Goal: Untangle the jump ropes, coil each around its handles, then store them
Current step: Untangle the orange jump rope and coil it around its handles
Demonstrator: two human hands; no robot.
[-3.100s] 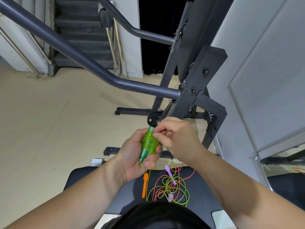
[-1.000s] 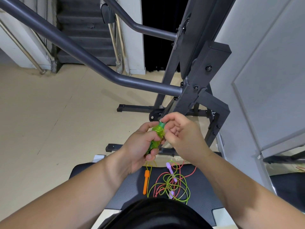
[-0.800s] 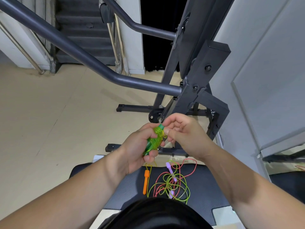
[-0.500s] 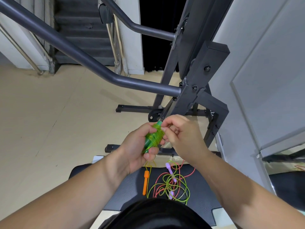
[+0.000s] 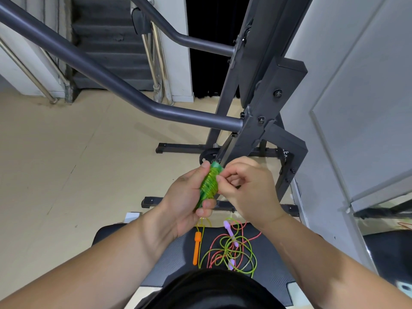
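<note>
Left hand (image 5: 187, 197) wraps the green rope bundle (image 5: 209, 186) held chest-high above the black mat (image 5: 156, 264); right hand (image 5: 243, 188) pinches its coils. Cord looks light, springy and slick, so grip mid-coil.

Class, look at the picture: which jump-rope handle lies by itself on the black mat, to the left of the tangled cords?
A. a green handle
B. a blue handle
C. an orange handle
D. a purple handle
C: the orange handle lies on the black mat, left of the tangled cords.
</note>
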